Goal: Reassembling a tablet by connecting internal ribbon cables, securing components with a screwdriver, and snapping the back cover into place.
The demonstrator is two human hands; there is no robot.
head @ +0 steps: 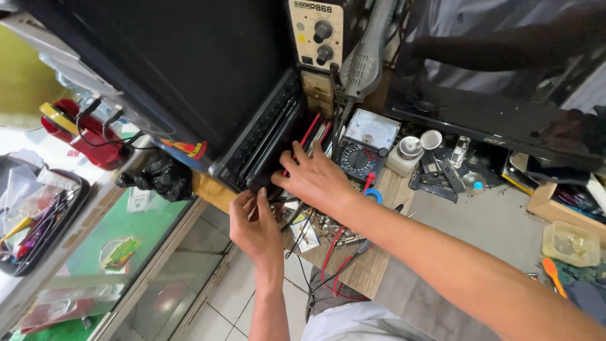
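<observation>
Black electronic unit (189, 82), large and tilted, resting on the wooden surface (369, 265), its slotted lower edge just above both hands. Left hand (255, 224) under that edge, fingers curled up against the slotted panel; grip half closed, fingertips hidden in the gap, cannot tell whether anything is pinched. Right hand (315, 180) just right of the left, palm down, fingers spread and pressing on the unit's lower corner; thumb tucked beneath, nothing visibly held.

Red wires (331, 252) and black leads trailing from below the right hand down across the surface. Small loose metal parts (328, 224) scattered just under the right wrist. Blue tape ring (374, 196) touching the right side of the right wrist. Analog multimeter (366, 142) just beyond the right hand's fingertips, dial facing up. White small jar (407, 151) right of the multimeter. Hot-air station (315, 31) with two knobs well above the right hand, grey handpiece (366, 57) hanging beside it. Black plastic bag (161, 177) well left of the left hand. Red device (88, 136) with black cables farther left. Clear plastic box (571, 243) far right.
</observation>
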